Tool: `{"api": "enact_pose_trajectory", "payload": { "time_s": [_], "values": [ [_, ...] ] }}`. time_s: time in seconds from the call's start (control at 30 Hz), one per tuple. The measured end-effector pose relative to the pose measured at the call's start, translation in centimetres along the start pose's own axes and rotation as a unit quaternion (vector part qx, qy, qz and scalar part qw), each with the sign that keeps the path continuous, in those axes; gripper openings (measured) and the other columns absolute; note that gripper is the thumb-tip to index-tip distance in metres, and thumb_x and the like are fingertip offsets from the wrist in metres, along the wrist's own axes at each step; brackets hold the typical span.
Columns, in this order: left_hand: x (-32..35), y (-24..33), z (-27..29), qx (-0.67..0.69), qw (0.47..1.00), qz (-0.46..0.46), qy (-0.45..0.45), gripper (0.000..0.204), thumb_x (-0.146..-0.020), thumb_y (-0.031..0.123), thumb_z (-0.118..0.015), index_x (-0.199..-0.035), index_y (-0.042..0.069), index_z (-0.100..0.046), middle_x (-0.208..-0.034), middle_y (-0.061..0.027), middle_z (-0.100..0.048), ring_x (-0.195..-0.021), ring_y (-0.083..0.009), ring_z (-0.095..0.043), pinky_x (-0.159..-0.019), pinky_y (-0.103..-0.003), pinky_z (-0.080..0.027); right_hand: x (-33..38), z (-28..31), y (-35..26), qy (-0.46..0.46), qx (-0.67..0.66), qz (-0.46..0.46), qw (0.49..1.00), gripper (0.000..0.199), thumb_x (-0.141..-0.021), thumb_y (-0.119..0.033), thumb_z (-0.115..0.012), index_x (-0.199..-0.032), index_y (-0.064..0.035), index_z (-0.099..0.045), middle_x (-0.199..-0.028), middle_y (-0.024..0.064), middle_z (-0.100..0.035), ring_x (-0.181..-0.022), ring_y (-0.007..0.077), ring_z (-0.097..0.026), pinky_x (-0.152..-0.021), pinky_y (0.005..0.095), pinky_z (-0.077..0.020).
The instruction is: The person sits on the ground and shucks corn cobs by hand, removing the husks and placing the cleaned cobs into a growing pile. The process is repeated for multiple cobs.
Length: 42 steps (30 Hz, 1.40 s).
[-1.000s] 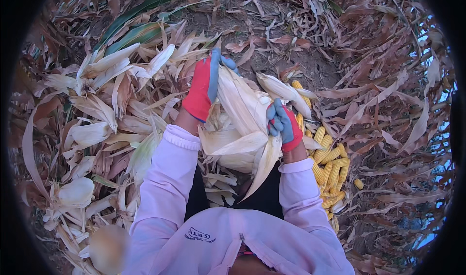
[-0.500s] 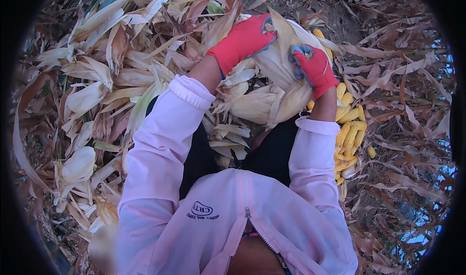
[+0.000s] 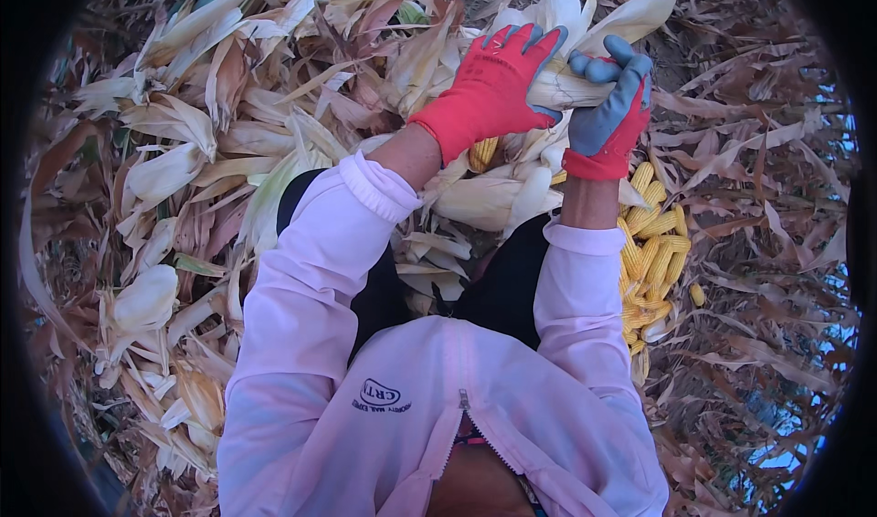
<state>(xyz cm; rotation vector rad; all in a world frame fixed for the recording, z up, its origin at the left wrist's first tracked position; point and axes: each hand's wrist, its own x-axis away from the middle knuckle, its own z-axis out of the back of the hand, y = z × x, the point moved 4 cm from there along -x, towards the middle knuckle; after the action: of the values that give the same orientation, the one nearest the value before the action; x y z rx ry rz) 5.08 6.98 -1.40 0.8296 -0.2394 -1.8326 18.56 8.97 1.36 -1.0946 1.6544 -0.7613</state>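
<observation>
My left hand, in a red glove with grey fingertips, lies across an ear of corn, its thumb and fingers gripping round it. Bare yellow kernels of this ear of corn show below the glove; the rest of the cob is hidden. Pale husk runs from under the left hand to my right hand, whose grey palm side shows with the fingers curled at the husk. Loose husk leaves fan out above and to the right of both gloves. Between my knees lies a husk-covered ear.
Husked yellow cobs are piled by my right knee. A broad heap of pale husks covers the ground to my left. Dry brown leaves spread over the right side. A single small cob lies apart from the pile.
The husk leaves have been pulled back to the upper right, baring yellow kernels. My left hand has turned over onto the ear; my right hand has rotated palm side up and risen slightly.
</observation>
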Motion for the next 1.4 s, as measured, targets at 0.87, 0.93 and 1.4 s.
{"api": "enact_pose_trajectory", "payload": {
  "time_s": [0.87,0.93,1.4],
  "values": [
    [0.4,-6.1,13.4,0.745,0.587,0.235,0.214,0.051,-0.088,0.047,-0.056,-0.114,0.004,-0.048,-0.091,-0.0075,-0.061,-0.082,-0.0184,-0.064,-0.075,-0.032,-0.053,0.4,16.4,26.8,-0.133,0.601,-0.387,0.686,0.087,-0.071,-0.051,-0.068,-0.127,0.0099,-0.043,-0.123,0.0256,-0.053,-0.112,0.0324,-0.054,-0.093,0.0373,-0.0441],
    [2.1,-7.8,14.1,0.739,0.575,0.245,0.25,0.048,-0.088,0.049,-0.054,-0.112,0.008,-0.05,-0.087,-0.0035,-0.061,-0.079,-0.015,-0.063,-0.074,-0.029,-0.052,2.6,11.5,27.7,-0.165,0.643,-0.315,0.678,0.09,-0.069,-0.055,-0.068,-0.126,0.0092,-0.043,-0.124,0.027,-0.052,-0.117,0.0366,-0.05,-0.097,0.0388,-0.0414],
    [1.6,-7.7,11.8,0.796,0.512,0.257,0.194,0.045,-0.088,0.054,-0.048,-0.108,0.014,-0.051,-0.079,0.0021,-0.059,-0.064,-0.0111,-0.059,-0.061,-0.026,-0.048,6.6,7.6,32.0,-0.194,0.668,-0.273,0.665,0.064,-0.064,-0.034,-0.076,-0.108,0.0002,-0.047,-0.105,0.0241,-0.06,-0.095,0.0369,-0.061,-0.081,0.0422,-0.0489]
  ]
}}
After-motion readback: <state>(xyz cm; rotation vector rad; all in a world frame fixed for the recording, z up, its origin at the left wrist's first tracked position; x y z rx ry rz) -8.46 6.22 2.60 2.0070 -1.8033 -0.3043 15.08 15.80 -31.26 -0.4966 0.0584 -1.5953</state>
